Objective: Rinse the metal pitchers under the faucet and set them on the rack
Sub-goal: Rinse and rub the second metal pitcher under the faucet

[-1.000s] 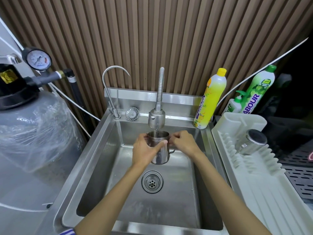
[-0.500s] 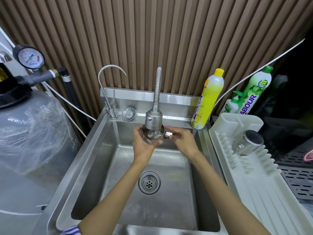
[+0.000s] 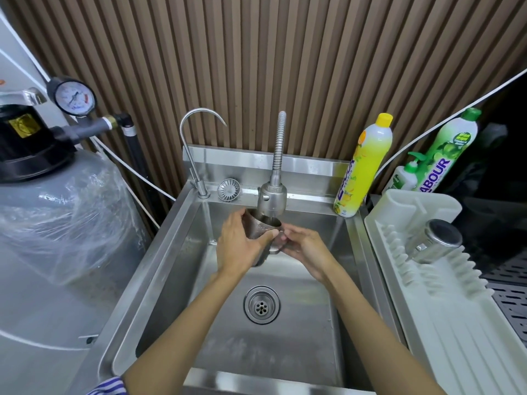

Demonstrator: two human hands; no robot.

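Yellow bottle [image 3: 368, 163] and green bottle [image 3: 450, 155] stand by the slatted wall [image 3: 256, 67].

The sink [image 3: 159, 280] fills the middle, its drain [image 3: 261, 305] central in the basin floor. From the drain, the faucet [image 3: 272, 198] hangs at 12 o'clock, and the pitcher [image 3: 263, 232] is directly beneath it, above the basin, with the left grip [image 3: 238, 246] around its 9 o'clock side and the right grip [image 3: 306, 249] at its 3 o'clock side. On the back ledge a gooseneck tap [image 3: 196, 155] stands at 11 o'clock, with a strainer cap [image 3: 228, 189] between it and the faucet. A tall bottle [image 3: 365, 166] stands at 1 o'clock on the sink's corner. The rack [image 3: 427, 309] lies at 3 o'clock beside the sink, a second pitcher [image 3: 436, 245] on its far part. A pump bottle [image 3: 405, 175] and another bottle [image 3: 447, 155] stand behind the rack. A tank [image 3: 57, 238] stands at 9 o'clock.
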